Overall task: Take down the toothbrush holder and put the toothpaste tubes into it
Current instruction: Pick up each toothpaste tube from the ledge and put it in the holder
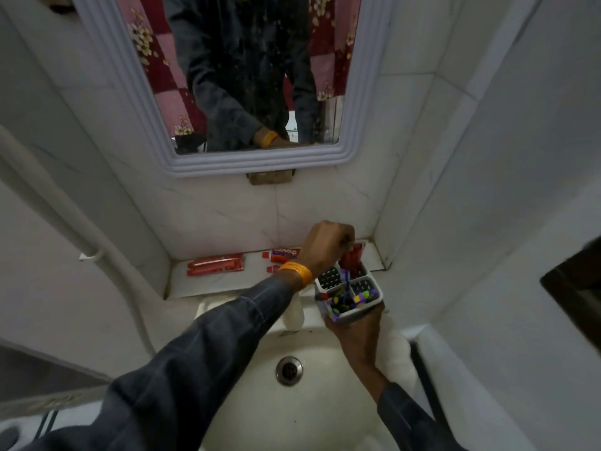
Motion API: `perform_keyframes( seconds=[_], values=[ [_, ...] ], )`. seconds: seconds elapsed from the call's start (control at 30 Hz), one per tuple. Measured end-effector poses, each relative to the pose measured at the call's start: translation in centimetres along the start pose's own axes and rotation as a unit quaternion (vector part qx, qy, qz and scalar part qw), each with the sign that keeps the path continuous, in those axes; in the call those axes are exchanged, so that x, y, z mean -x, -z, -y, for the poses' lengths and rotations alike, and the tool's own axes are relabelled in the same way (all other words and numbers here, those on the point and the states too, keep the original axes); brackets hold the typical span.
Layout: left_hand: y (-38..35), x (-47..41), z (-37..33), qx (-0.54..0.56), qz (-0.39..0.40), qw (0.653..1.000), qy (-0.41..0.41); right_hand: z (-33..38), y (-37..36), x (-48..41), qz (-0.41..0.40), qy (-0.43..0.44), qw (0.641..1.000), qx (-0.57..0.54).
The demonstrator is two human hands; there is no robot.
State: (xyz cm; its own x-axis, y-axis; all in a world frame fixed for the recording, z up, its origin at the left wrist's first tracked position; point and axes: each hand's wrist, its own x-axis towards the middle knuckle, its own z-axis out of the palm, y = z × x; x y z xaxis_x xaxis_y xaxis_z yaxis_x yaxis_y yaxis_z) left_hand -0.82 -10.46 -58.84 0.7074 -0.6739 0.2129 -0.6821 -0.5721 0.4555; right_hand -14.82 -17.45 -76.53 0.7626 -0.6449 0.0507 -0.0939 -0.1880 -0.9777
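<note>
A white toothbrush holder (349, 299) with several perforated compartments and colourful dots on its side is held from below by my right hand (357, 333), over the sink's back edge. My left hand (328, 245), with an orange band at the wrist, is shut on a red toothpaste tube (353, 260) that stands tilted in the holder's far compartment. Two more red tubes (284, 253) lie on the white ledge (201, 281) behind the sink, partly hidden by my left wrist. Two red cartons (215, 264) lie further left on the ledge.
A white washbasin (325, 402) with a metal drain (288, 370) is below. A white tap (294, 315) stands at the basin's back. A white-framed mirror (260, 164) hangs on the tiled wall above. A white pipe (65, 216) runs down the left.
</note>
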Motion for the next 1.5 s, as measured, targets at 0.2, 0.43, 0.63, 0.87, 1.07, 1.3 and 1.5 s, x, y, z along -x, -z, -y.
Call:
perform_keyframes(
  seconds=[0.2, 0.43, 0.63, 0.87, 1.07, 1.3, 1.5],
  values=[
    [-0.1, -1.3, -0.2, -0.075, 0.089, 0.993, -0.016, -0.1, 0.4, 0.1, 0.016, 0.002, 1.000, 0.001],
    [-0.9, -0.1, 0.4, -0.095, 0.059, 0.992, -0.066, 0.5, 0.7, 0.2, 0.032, 0.014, 0.999, -0.028],
    [-0.9, -0.9, 0.2, -0.089, 0.090, 0.991, -0.050, 0.3, 1.0, -0.1, 0.049, 0.013, 0.998, -0.029],
    [-0.3, -2.6, 1.3, -0.041, 0.153, 0.987, -0.015, 0.6, 1.1, 0.0, 0.087, -0.008, 0.995, -0.049],
    [2.7, 0.6, 6.5, 0.108, 0.070, 0.987, 0.101, 0.8, 0.9, 0.2, 0.026, 0.002, 0.997, -0.077],
    [1.8, 12.0, 16.8, -0.067, 0.214, 0.934, 0.278, 1.2, 0.9, 0.4, 0.023, -0.001, 1.000, 0.000],
    [-1.5, 16.3, 16.5, -0.153, 0.253, 0.914, 0.278, 0.8, 1.1, 0.3, 0.017, -0.014, 0.999, 0.026]
  ],
)
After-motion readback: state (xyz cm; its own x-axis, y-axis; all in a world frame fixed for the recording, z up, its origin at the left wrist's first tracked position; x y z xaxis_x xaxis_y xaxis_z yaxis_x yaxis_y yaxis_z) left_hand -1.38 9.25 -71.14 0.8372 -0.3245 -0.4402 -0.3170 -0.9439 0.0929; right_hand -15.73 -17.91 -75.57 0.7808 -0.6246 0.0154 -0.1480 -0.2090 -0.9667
